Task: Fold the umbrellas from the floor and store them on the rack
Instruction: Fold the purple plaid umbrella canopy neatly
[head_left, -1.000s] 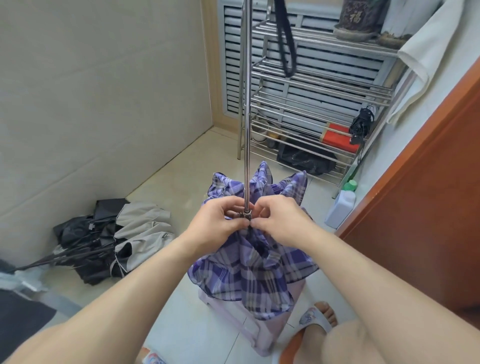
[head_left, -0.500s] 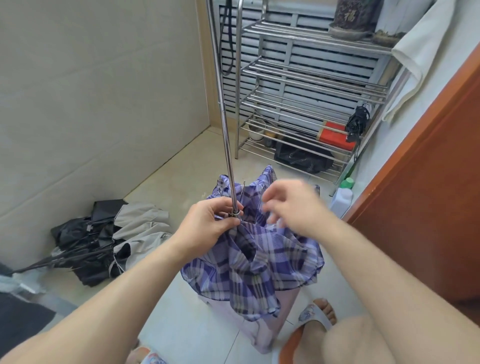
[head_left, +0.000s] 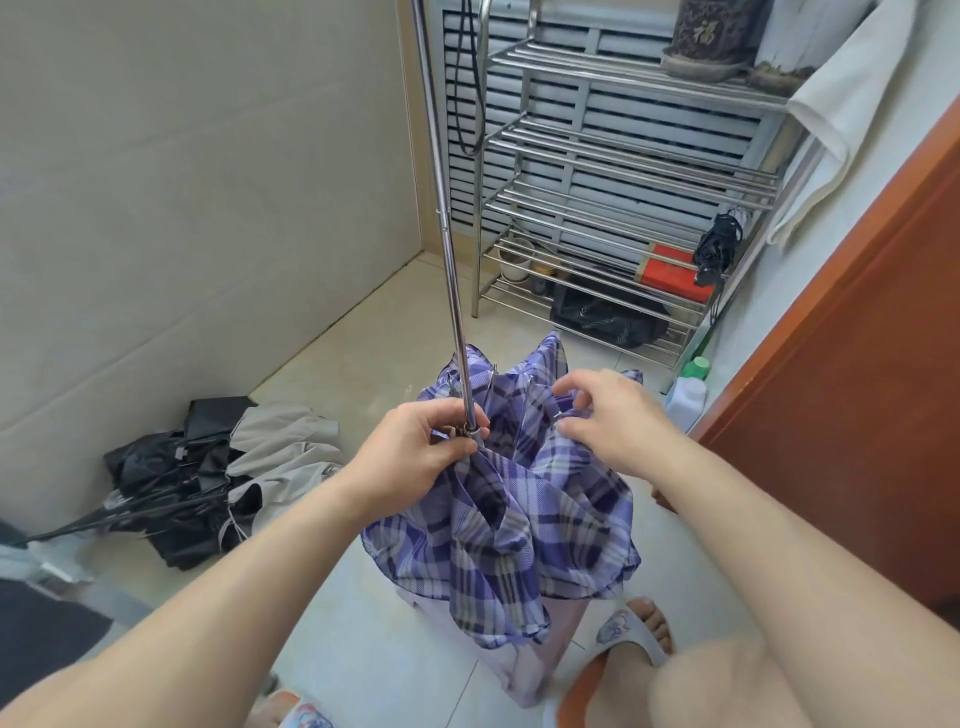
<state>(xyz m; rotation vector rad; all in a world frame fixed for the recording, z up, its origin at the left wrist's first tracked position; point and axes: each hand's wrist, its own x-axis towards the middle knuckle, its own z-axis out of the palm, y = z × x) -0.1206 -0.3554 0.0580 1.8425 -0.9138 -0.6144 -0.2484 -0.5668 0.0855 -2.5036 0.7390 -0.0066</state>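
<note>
A purple plaid umbrella (head_left: 524, 519) hangs collapsed in front of me, canopy bunched and drooping, its metal shaft (head_left: 447, 249) running up and out of the top of the frame. My left hand (head_left: 415, 452) grips the shaft's base where the ribs gather. My right hand (head_left: 608, 415) pinches a rib tip and fold of the canopy on the right side. A black and grey umbrella (head_left: 208, 473) lies crumpled on the floor by the left wall. The steel rack (head_left: 623, 156) stands at the back.
On the rack's low shelves sit a red box (head_left: 670, 273), a small folded black umbrella (head_left: 719, 249) and a black bag (head_left: 608, 317). A white bottle with green cap (head_left: 688, 395) stands by the orange door (head_left: 857, 364). A pale stool (head_left: 530, 670) sits under the canopy.
My right hand left the shaft's base and moved right to the canopy edge. The shaft tilted to the left. My left hand stayed at the base.
</note>
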